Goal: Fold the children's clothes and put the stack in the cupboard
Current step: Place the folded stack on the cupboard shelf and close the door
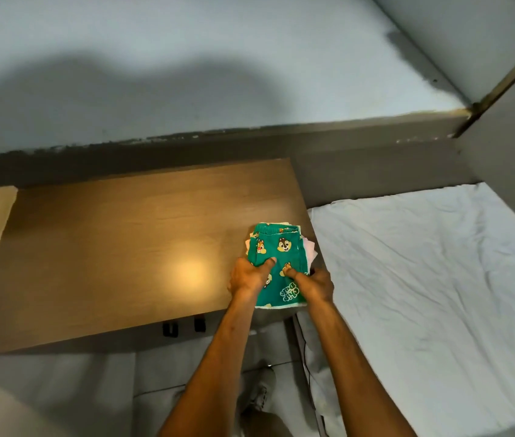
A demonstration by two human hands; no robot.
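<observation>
a small stack of folded clothes [276, 266] sits at the right end of a wooden table [108, 247], close to its right edge and reaching the near edge. the top piece is a pair of green shorts [281, 247] printed with cartoon chipmunk faces and white lettering, its waistband turned away from the person. pale pink and cream layers stick out beneath it on the left, right and near sides.

both hands hold the stack from the near side. the left hand [246, 277] grips the left edge, thumb lying across the green cloth on top, the other fingers curled under or around the side and out of sight. the right hand [316, 283] grips the right edge the same way, thumb pressed on the top near a chipmunk print, the rest of the fingers hidden by the pile. whether the stack is lifted or resting on the table cannot be told.

a bright round patch of light lies on the tabletop to the left of the hands. a bed with a wrinkled white sheet [423, 279] stands just beside the table on the right.
</observation>
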